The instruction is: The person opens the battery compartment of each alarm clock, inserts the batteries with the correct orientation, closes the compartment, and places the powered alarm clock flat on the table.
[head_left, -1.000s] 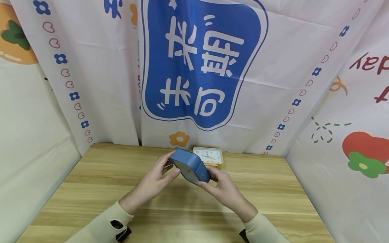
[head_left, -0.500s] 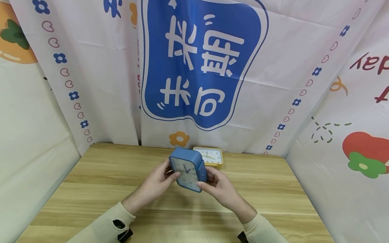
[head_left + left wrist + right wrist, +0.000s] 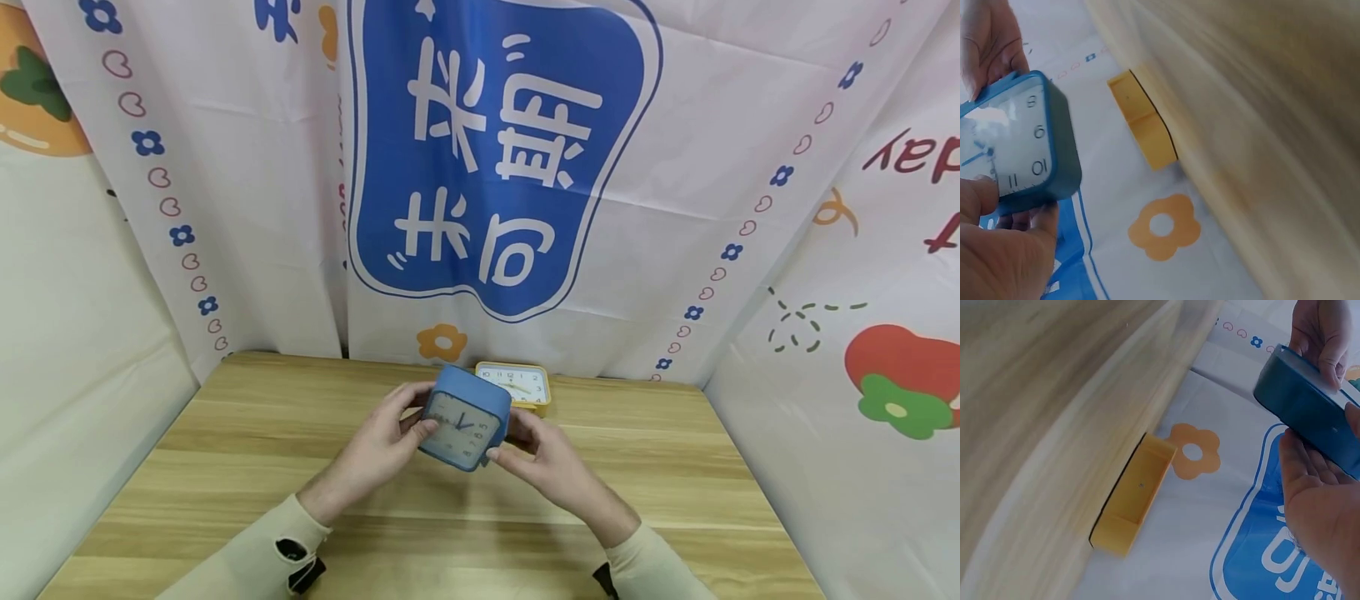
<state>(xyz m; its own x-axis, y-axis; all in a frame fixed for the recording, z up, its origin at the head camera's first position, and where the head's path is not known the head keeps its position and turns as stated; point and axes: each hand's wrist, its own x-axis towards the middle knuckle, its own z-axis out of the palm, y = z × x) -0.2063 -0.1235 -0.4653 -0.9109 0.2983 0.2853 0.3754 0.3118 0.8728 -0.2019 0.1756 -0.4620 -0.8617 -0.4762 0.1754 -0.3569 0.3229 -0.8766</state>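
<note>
A blue alarm clock [image 3: 468, 388] is held above the table, tilted, its pale dial facing up toward the head camera. On its left side, my left hand [image 3: 377, 440] grips the clock with the thumb on the dial and the fingers behind. At the opposite side my right hand [image 3: 553, 463] holds it, thumb at the lower right edge and fingers behind the case. The left wrist view shows the clock's dial [image 3: 1017, 134] and numerals close up. In the right wrist view, the blue case [image 3: 1310, 412] lies against the fingers of my right hand [image 3: 1325, 512].
A yellow alarm clock [image 3: 517, 383] with a white dial lies on the wooden table [image 3: 645, 467] near its back edge, just behind the blue one. White printed cloth [image 3: 645, 275] hangs along the back and both sides.
Turned between both hands, the blue clock has swung its dial up into view and rotated so the dial now slants to the right. The hands have shifted only slightly; the yellow clock stays put.
</note>
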